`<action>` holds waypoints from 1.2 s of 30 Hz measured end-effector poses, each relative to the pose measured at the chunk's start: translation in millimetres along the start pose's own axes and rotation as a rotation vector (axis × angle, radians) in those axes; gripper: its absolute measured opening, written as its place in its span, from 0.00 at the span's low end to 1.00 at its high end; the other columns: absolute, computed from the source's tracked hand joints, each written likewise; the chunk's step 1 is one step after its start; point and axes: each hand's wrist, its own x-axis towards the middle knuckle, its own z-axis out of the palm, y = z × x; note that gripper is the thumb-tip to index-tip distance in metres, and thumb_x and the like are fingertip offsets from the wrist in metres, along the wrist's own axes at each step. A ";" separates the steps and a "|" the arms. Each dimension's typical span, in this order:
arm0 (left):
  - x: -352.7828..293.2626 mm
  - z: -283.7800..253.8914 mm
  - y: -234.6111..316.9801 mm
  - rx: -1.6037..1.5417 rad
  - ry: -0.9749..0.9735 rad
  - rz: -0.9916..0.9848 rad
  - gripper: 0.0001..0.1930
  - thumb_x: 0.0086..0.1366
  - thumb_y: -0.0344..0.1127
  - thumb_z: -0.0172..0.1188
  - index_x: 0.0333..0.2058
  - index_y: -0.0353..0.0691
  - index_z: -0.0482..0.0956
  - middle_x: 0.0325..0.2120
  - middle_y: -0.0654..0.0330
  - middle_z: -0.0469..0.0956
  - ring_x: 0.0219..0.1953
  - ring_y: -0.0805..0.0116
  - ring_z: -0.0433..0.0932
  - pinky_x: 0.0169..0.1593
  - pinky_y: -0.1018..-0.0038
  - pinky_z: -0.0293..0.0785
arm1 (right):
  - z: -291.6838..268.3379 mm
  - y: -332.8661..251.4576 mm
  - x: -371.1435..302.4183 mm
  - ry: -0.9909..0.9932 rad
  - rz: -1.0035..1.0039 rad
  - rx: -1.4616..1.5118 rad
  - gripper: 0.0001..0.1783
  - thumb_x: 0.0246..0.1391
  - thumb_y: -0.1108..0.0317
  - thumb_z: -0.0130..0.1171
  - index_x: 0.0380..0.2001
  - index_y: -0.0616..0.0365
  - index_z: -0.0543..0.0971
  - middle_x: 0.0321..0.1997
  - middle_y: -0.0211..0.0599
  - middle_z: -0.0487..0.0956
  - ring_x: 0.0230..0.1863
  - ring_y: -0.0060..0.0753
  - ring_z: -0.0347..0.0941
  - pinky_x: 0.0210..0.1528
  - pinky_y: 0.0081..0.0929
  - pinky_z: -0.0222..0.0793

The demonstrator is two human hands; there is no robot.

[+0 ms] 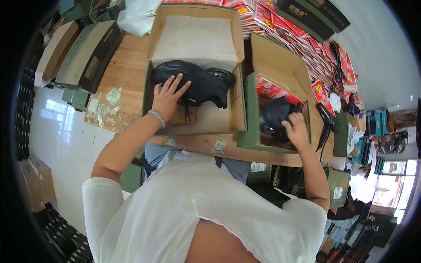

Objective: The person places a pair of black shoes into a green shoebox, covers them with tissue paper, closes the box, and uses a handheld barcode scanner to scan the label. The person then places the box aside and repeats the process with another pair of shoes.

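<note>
Hair dryer (pixel 328 118) beside right shoebox (pixel 251 116). Left shoebox (pixel 237 98) contains black sneaker (pixel 204 85); left hand (pixel 166 98), fingers apart, rests thereon. Right hand (pixel 298 131): finger closure indeterminable.

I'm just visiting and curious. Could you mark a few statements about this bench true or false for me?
1. The left shoe box and the right shoe box are both open. True.
2. The left hand rests on a black shoe. True.
3. Both wrists are bare. False: a pale bracelet circles the left one.
4. The right hand is inside the left shoe box. False: it is at the right shoe box.
</note>
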 end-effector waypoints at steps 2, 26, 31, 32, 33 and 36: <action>2.0 -1.6 -0.5 0.032 -0.002 0.006 0.41 0.57 0.25 0.56 0.68 0.66 0.57 0.71 0.63 0.50 0.69 0.61 0.54 0.63 0.50 0.54 | -26.1 -6.5 5.1 0.123 0.014 0.027 0.15 0.52 0.65 0.62 0.30 0.66 0.69 0.32 0.51 0.70 0.40 0.56 0.65 0.44 0.43 0.63; 0.0 10.1 -20.5 -0.199 0.188 -0.016 0.28 0.59 0.31 0.56 0.60 0.47 0.66 0.59 0.61 0.71 0.63 0.64 0.64 0.60 0.57 0.55 | -31.0 -168.6 138.8 0.133 -0.330 0.342 0.16 0.65 0.61 0.50 0.33 0.65 0.76 0.33 0.50 0.78 0.33 0.51 0.74 0.37 0.36 0.70; 16.9 -1.9 -32.3 -0.648 -0.044 -0.185 0.30 0.59 0.50 0.59 0.59 0.47 0.67 0.52 0.59 0.76 0.59 0.60 0.67 0.61 0.57 0.54 | 50.1 -224.7 178.2 -0.399 -0.371 0.689 0.33 0.68 0.44 0.43 0.24 0.67 0.70 0.21 0.53 0.67 0.22 0.45 0.64 0.29 0.39 0.63; 21.2 0.5 -42.8 -0.687 -0.166 -0.130 0.30 0.61 0.51 0.57 0.60 0.48 0.66 0.54 0.57 0.75 0.60 0.61 0.66 0.62 0.57 0.54 | 55.6 -231.9 185.8 -0.545 -0.374 0.590 0.33 0.68 0.44 0.42 0.28 0.67 0.74 0.23 0.50 0.71 0.27 0.39 0.70 0.35 0.36 0.66; 19.5 26.4 -50.9 -0.856 -0.094 -0.035 0.31 0.62 0.53 0.54 0.62 0.49 0.64 0.58 0.57 0.70 0.62 0.61 0.65 0.63 0.57 0.53 | 63.8 -242.3 188.1 -0.567 -0.414 0.690 0.33 0.68 0.43 0.42 0.27 0.67 0.74 0.22 0.45 0.70 0.27 0.34 0.67 0.35 0.33 0.66; 15.3 78.3 -68.0 -0.786 0.082 0.290 0.33 0.66 0.57 0.45 0.66 0.50 0.59 0.68 0.57 0.58 0.65 0.62 0.61 0.65 0.58 0.52 | 82.4 -253.6 199.7 -0.658 -0.487 0.760 0.33 0.69 0.43 0.40 0.30 0.66 0.77 0.24 0.40 0.72 0.32 0.31 0.66 0.40 0.30 0.65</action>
